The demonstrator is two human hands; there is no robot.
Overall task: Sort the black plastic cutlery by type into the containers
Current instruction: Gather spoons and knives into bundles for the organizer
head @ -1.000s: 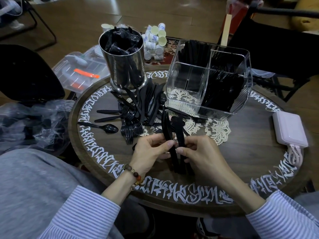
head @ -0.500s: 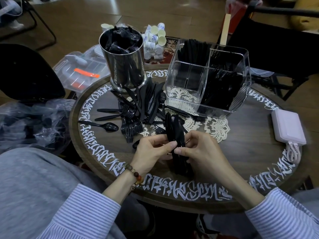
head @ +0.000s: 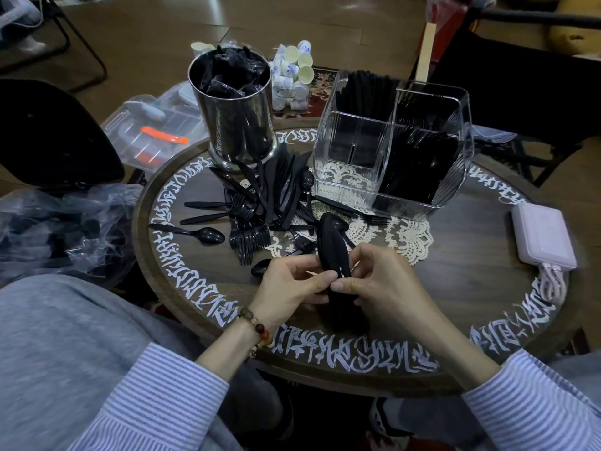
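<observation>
I see a round dark wooden table (head: pixel 455 255) with white script painted round its rim and a lace doily (head: pixel 406 237) at its centre. At about eleven o'clock stands a steel canister (head: pixel 239 131), at one o'clock a clear divided container (head: pixel 390 148) resting partly on the doily, and between them a loose heap of black cutlery (head: pixel 260 206). A single spoon (head: pixel 192 233) lies at nine o'clock, a pale power bank (head: pixel 541 236) at three.

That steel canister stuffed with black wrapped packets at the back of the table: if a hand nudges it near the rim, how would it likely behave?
The steel canister is tall on a narrow flared base, with packets piled above its rim, so a high push would probably tip it rather than slide it. Its polished wall looks slippery. Loose cutlery lies against its base, so sliding it would likely scatter those pieces.
</observation>
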